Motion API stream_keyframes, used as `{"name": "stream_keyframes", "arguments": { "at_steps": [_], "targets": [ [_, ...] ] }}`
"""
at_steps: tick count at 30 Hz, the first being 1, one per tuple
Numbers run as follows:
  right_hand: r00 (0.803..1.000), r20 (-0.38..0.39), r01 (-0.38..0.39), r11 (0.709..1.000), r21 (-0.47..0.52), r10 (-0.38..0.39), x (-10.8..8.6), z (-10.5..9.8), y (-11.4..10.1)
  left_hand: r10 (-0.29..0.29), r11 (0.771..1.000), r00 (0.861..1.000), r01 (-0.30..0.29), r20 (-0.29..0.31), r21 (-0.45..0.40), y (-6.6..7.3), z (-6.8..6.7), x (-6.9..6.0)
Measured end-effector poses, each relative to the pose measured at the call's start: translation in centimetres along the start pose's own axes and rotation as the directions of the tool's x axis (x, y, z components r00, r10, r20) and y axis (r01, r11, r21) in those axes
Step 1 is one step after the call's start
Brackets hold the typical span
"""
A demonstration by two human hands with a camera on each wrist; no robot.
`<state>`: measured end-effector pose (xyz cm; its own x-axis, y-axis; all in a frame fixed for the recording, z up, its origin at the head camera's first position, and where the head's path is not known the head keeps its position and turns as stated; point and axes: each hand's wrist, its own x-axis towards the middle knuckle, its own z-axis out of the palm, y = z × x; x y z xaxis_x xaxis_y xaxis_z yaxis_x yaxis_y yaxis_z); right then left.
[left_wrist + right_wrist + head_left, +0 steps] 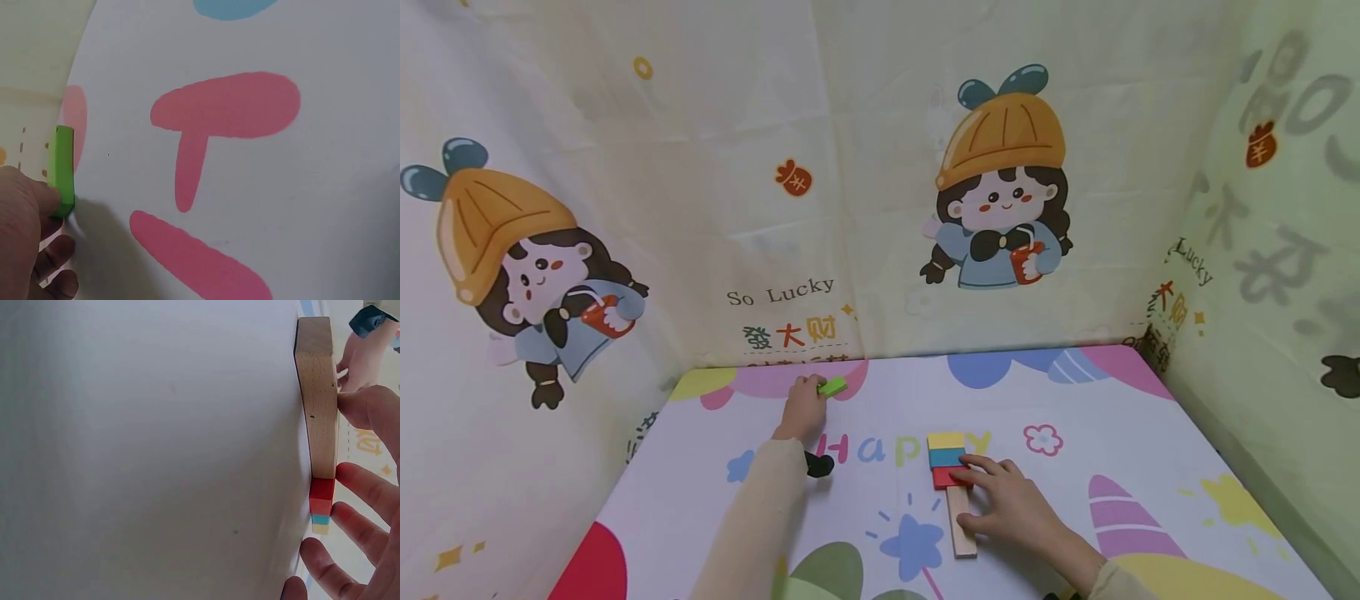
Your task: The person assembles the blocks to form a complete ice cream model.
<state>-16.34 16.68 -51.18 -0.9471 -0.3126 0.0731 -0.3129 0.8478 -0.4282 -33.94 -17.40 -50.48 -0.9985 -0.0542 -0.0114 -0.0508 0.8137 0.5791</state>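
Observation:
Near the far left edge of the table, my left hand point(806, 405) pinches a small green block point(833, 387) by one end. In the left wrist view, the green block point(62, 169) stands out past the thumb and fingers. My right hand point(1017, 505) spreads over a row of flat blocks. Its thumb touches a long plain wooden block point(961, 525), and its fingertips rest at the red block point(950, 477) and the blue block point(947, 457). A yellow block point(945, 440) lies at the row's far end. The right wrist view shows the wooden block point(319, 406) meeting the red one point(322, 495).
The tabletop point(880, 417) is a white printed cloth with letters, stars and coloured shapes. Behind it and at both sides hang cream printed curtains point(880, 208). A black wrist camera piece point(821, 465) juts from the left wrist.

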Motion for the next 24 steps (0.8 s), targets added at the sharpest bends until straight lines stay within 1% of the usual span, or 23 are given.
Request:
{"name": "stream_keyframes", "arguments": {
  "at_steps": [4,8,13,15,18,22,24],
  "targets": [
    [1.000,0.003,-0.003,1.000,0.000,0.003,0.0,0.1,-0.1,-0.009,1.000,1.000,0.009,0.008,-0.006,-0.3,0.1,0.2],
    [1.000,-0.007,0.001,1.000,-0.008,-0.002,0.0,0.1,-0.1,-0.010,1.000,1.000,0.010,0.006,-0.002,-0.2,0.4,0.2],
    [1.000,-0.006,0.000,1.000,-0.016,0.000,0.0,0.1,-0.1,0.019,1.000,1.000,-0.019,-0.001,0.015,0.3,0.9,0.1],
    [1.000,-0.003,-0.005,1.000,-0.016,0.005,0.0,0.0,-0.1,0.033,0.999,0.999,-0.033,0.005,0.020,0.6,1.1,0.1],
    [1.000,0.000,-0.011,1.000,-0.017,0.011,0.0,0.0,-0.1,0.034,0.999,0.999,-0.035,0.020,0.012,1.0,1.3,0.1],
    [1.000,0.000,-0.014,1.000,-0.017,0.014,0.0,0.1,-0.1,0.047,0.999,0.999,-0.048,0.024,0.011,1.4,1.4,-0.1],
    [1.000,-0.002,-0.016,1.000,-0.017,0.016,0.0,0.2,-0.1,0.066,0.998,0.998,-0.066,0.023,0.011,1.8,1.5,-0.3]
  ]
}}
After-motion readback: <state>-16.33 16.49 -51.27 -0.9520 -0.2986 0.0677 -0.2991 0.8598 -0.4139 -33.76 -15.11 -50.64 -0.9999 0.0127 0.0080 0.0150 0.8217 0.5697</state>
